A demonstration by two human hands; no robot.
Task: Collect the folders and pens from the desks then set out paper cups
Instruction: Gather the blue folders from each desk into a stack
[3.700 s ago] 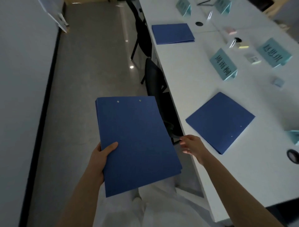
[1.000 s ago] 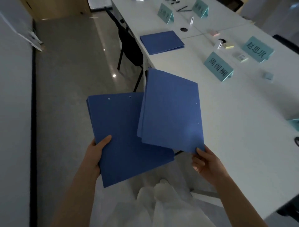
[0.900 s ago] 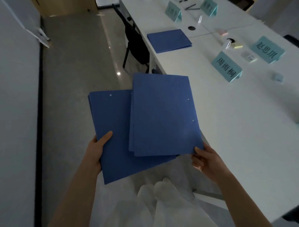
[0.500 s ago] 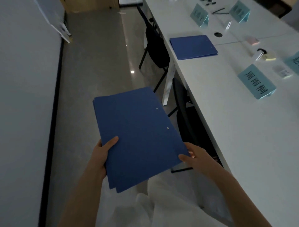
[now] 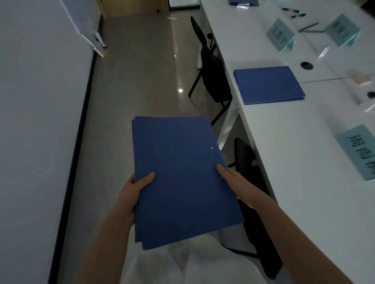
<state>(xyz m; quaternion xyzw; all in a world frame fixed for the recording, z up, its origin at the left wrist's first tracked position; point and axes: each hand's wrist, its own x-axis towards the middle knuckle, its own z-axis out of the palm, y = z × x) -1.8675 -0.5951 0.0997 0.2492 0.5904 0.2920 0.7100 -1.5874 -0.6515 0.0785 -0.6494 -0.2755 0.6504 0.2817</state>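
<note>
Both hands grip the stacked blue folders (image 5: 182, 178): left hand (image 5: 134, 192) thumb on top, right hand (image 5: 237, 184) fingers clasping the edge; another folder (image 5: 267, 85) lies on the tabletop (image 5: 294, 162).

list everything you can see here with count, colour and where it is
held folders: a stack, count unclear, blue, in both hands over the floor
desk folder: one, blue, flat near the desk edge
far folder: one, blue, top of the desk, cut off
name cards: three, teal, standing along the desk
pens: several, dark, far end
desk: white, right side
chairs: two, black, tucked under the desk
left hand: grips the stack's left edge
right hand: holds the right edge
</note>
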